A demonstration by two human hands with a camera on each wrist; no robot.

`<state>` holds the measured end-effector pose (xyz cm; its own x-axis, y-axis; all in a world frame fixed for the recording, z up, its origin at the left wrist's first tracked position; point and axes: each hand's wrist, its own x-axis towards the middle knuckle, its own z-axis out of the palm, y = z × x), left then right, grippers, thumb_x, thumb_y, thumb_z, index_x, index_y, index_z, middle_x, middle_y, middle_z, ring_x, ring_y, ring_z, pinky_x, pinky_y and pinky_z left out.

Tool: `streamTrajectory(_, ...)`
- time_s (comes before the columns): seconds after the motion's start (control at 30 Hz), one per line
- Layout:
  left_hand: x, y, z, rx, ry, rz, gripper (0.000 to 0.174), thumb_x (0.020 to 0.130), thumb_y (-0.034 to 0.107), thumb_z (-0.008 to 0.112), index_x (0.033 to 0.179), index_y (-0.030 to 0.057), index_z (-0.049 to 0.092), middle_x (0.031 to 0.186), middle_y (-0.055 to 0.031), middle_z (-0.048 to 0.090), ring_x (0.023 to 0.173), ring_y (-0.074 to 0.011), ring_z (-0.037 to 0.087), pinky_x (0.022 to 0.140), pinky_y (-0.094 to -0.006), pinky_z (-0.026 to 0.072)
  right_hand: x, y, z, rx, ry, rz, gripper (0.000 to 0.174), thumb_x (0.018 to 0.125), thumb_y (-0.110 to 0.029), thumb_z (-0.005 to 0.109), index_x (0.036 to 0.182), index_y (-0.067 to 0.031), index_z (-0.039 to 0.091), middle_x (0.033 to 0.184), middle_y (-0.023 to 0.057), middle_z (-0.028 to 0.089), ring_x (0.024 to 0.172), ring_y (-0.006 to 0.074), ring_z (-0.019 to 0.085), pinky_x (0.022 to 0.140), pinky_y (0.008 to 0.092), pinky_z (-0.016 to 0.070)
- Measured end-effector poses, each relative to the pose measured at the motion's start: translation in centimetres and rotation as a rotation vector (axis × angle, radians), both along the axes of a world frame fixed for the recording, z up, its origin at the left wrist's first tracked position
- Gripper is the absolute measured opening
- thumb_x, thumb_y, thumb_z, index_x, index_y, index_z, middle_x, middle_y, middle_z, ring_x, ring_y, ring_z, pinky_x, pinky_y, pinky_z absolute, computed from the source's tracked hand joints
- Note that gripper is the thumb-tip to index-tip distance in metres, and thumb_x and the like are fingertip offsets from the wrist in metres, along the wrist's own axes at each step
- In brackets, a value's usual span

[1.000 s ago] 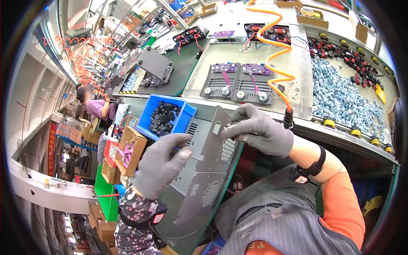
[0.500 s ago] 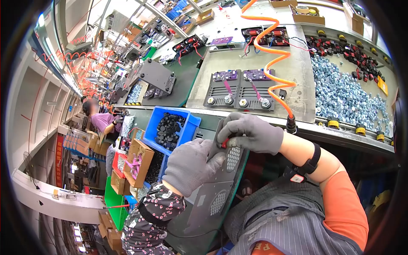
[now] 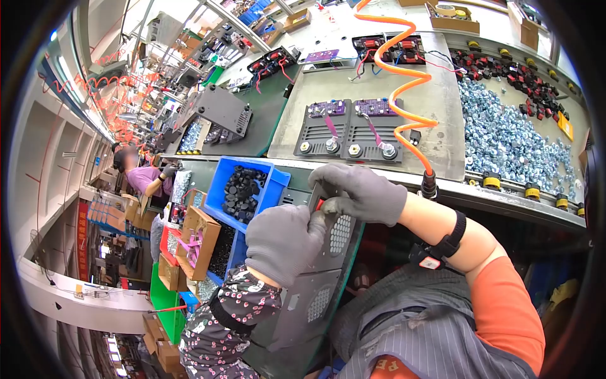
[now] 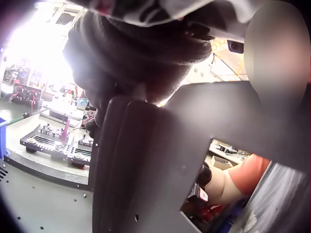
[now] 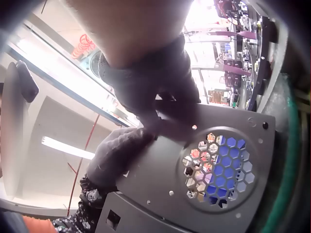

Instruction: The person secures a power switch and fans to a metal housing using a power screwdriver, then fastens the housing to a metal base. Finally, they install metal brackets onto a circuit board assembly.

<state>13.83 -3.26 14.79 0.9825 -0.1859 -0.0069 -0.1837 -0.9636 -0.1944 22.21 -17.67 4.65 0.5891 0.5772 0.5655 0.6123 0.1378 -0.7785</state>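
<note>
1. Your left hand (image 3: 282, 243), in a grey glove, grips the metal panel (image 5: 155, 177) at one end; its thumb is just beside a small red part (image 3: 320, 205), and its other fingertips are hidden.
2. Your right hand (image 3: 363, 192), gloved too, bends its fingers over the panel's edge and pinches the red part, thumb against it.
3. You have that red part at the panel's cut-out, between your two hands and near the round honeycomb vent.
4. On the bench (image 3: 300, 177), your panel stands with its vented side up on edge; a second panel (image 3: 295, 303) with a matching vent adjoins it.
5. Near your left hand, a blue bin (image 3: 273, 189) holds black caps (image 3: 242, 192); beside it is a cardboard box (image 3: 205, 235).
6. Past your right hand, two grey plates (image 3: 304, 134) lie side by side near an orange coiled hose (image 3: 413, 151).
</note>
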Motion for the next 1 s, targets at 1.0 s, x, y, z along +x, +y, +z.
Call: streamTrajectory(1.0, -11.9, 8.9, 4.4, -0.952, 0.171, 0.488, 0.037, 0.087, 0.024, 0.063, 0.113, -0.0023, 0.059, 0.092, -0.0039, 0.063, 0.076, -0.0077, 0.056, 0.07, -0.0227, 0.0466, 4.9, -16.5, -10.5, 0.188, 0.586, -0.829, 0.028, 0.079, -0.009, 0.059, 0.106, -0.0033, 0.06, 0.081, 0.0046, 0.061, 0.068, 0.0101, 0.054, 0.059, 0.0227, 0.0426)
